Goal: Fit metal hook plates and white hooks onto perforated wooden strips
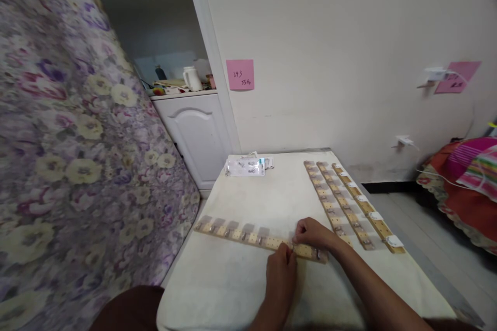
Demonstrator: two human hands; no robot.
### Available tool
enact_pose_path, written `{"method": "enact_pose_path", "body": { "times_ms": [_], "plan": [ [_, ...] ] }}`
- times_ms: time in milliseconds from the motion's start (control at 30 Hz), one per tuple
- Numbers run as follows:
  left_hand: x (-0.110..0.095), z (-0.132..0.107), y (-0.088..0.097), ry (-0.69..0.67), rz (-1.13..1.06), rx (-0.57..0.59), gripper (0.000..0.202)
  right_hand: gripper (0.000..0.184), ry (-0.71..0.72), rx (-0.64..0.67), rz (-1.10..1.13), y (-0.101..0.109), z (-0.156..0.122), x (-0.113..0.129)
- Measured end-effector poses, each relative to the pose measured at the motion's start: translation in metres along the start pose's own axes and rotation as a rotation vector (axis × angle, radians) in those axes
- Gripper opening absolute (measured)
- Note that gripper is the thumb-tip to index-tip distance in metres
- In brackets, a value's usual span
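A long wooden strip with holes point(274, 242) lies across the near part of the table, with several small metal pieces and clear plastic flaps along it. At the strip's near edge, right of its middle, my left hand point(280, 266) is closed, its fingertips pinched on something too small to make out. My right hand point(310, 232) is closed just above and to the right, fingers pinched close to the left fingertips. What lies between the fingers of both hands is mostly hidden.
Three similar strips point(368, 209) lie slanted on the table's right side. Clear packets with small metal parts point(245, 166) lie at the far left edge. The white tabletop point(217, 279) borders a floral curtain point(89, 165) on the left and a wall behind.
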State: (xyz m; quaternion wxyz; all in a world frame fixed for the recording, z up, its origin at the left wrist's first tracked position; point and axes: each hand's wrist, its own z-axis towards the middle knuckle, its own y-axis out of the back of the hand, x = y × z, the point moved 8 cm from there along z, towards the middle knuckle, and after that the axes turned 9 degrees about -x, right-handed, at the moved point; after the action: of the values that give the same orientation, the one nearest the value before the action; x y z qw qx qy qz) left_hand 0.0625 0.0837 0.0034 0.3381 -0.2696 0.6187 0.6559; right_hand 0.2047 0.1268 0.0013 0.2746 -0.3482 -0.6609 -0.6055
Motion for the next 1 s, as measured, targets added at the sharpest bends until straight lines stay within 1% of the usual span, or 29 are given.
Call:
{"method": "enact_pose_path", "body": {
  "times_ms": [333, 533, 1000],
  "plan": [
    [0.0009, 0.0005, -0.0001, -0.011, 0.012, -0.003, 0.019, 0.015, 0.009, 0.009, 0.026, -0.0039, 0.0047, -0.0074],
    [0.0006, 0.0005, 0.0010, -0.004, 0.009, -0.007, 0.018, 0.015, 0.004, -0.002, 0.032, -0.0046, 0.0058, -0.0086],
    [-0.0017, -0.0004, 0.0049, 0.001, -0.024, -0.018, 0.018, 0.014, 0.009, 0.017, 0.071, -0.0084, 0.0075, -0.0090]
  ]
}}
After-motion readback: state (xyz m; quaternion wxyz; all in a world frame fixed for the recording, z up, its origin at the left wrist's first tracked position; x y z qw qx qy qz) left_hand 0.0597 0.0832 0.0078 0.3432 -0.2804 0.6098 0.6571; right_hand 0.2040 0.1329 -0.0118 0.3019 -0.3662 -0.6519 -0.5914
